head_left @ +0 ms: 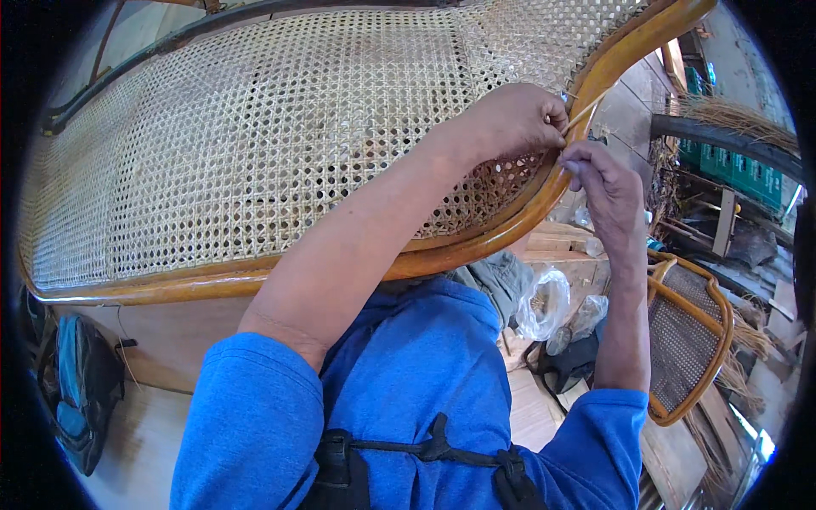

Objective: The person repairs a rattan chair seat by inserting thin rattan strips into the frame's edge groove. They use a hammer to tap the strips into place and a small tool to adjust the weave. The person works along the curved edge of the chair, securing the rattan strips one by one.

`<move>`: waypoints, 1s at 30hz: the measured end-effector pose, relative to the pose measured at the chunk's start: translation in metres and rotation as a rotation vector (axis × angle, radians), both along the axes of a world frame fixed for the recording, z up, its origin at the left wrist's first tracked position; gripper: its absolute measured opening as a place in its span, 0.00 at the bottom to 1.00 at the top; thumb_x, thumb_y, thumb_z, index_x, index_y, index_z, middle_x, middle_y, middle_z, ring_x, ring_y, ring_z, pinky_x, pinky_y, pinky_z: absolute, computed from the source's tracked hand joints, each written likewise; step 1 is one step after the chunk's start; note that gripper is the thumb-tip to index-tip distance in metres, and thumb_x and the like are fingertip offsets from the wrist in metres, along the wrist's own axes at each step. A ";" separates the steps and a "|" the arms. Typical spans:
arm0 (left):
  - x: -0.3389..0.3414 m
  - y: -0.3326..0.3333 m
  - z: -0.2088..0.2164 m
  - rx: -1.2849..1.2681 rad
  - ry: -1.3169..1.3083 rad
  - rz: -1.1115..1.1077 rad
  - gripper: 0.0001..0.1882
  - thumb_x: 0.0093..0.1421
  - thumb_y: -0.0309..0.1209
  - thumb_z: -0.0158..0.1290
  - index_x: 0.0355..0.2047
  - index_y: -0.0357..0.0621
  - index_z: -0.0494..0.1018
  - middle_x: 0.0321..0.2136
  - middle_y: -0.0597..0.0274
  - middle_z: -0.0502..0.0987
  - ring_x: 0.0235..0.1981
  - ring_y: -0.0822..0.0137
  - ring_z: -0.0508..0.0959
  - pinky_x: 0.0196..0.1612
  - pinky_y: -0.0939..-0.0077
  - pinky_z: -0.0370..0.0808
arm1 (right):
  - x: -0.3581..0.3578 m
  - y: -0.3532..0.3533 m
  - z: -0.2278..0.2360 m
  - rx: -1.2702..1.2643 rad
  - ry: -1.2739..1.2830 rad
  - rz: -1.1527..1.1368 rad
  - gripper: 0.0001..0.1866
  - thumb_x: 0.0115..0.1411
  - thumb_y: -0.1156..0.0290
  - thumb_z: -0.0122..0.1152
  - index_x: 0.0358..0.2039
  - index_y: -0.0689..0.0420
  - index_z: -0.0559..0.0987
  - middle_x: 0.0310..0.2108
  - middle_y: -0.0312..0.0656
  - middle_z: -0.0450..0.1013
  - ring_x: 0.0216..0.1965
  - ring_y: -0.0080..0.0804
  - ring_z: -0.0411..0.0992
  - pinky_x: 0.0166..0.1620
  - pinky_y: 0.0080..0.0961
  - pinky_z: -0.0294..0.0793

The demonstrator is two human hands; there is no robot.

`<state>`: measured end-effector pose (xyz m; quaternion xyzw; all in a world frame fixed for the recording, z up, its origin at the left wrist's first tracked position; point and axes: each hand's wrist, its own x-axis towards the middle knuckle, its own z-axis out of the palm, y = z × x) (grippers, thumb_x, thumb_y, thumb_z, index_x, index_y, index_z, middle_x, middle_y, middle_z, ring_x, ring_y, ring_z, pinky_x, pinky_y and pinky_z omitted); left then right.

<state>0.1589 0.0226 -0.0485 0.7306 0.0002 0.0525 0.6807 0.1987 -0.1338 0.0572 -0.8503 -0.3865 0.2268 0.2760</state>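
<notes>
A long woven cane panel [280, 144], with open holes in its mesh, is set in a glossy brown curved wooden frame [476, 255]. My left hand [518, 123] reaches across the panel to the frame's right-hand curve, with thumb and fingertips pinched on a thin pale cane strand [586, 115]. The strand runs slantwise over the wood. Just below it, on the frame's outer side, my right hand [605, 178] has its thumb and forefinger pressed together against the edge. What lies between those fingertips is too small to make out.
A smaller brown-framed cane panel [687, 331] leans at the lower right. Loose straw-like fibres [739, 119] lie over a dark bar, near green crates [739, 174]. Clear plastic bags [544, 306] rest below the frame. A black and blue backpack [76, 391] stands at left.
</notes>
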 end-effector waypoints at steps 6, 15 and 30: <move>-0.004 0.011 -0.001 -0.182 0.084 -0.067 0.08 0.49 0.33 0.58 0.26 0.42 0.76 0.20 0.70 0.74 0.23 0.79 0.70 0.30 0.81 0.68 | -0.002 0.012 0.004 -0.152 0.074 -0.008 0.05 0.58 0.79 0.52 0.35 0.61 0.75 0.25 0.37 0.72 0.25 0.23 0.69 0.32 0.19 0.69; -0.004 0.017 -0.001 -0.159 0.112 -0.079 0.08 0.49 0.32 0.58 0.28 0.42 0.76 0.20 0.68 0.75 0.23 0.77 0.70 0.31 0.80 0.68 | 0.001 0.011 -0.015 -0.049 -0.127 0.236 0.06 0.59 0.76 0.51 0.35 0.60 0.75 0.29 0.47 0.74 0.33 0.39 0.75 0.38 0.27 0.72; -0.002 0.017 -0.005 -0.147 0.083 -0.089 0.07 0.50 0.32 0.57 0.25 0.42 0.76 0.18 0.68 0.73 0.20 0.76 0.69 0.27 0.79 0.68 | 0.006 0.012 -0.016 -0.097 -0.139 0.324 0.07 0.60 0.73 0.49 0.35 0.58 0.76 0.31 0.46 0.75 0.35 0.41 0.74 0.39 0.28 0.72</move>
